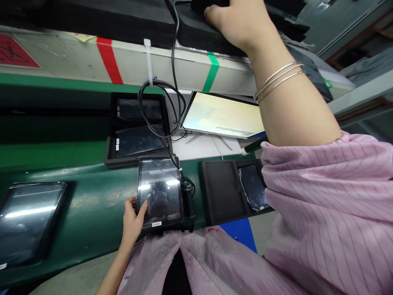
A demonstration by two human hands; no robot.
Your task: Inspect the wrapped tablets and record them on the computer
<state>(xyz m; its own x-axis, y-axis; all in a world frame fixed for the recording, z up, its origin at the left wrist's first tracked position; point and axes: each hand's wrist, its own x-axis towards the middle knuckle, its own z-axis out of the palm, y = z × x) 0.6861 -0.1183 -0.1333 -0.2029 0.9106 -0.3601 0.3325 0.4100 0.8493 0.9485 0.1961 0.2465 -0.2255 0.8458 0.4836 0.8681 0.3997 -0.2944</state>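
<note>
My left hand (133, 217) is closed on the left edge of a tablet (160, 184), its thumb lying over the glossy dark screen. The tablet has a small white label near its lower edge and is tilted toward me above the green table. Up at the top edge of the view, my right hand (236, 20) reaches over the shelf, with its thumb against something black. Its other fingers are out of frame, so what it holds, if anything, is hidden. Black foam (147, 18) lies on the shelf beside it.
A black foam tray (107, 153) holds two labelled dark screens. Another tray (211, 164) on the right holds one wrapped device (252, 186). A larger tablet (29, 221) lies far left. A looped black cable (139, 102) hangs before a lit monitor (221, 112).
</note>
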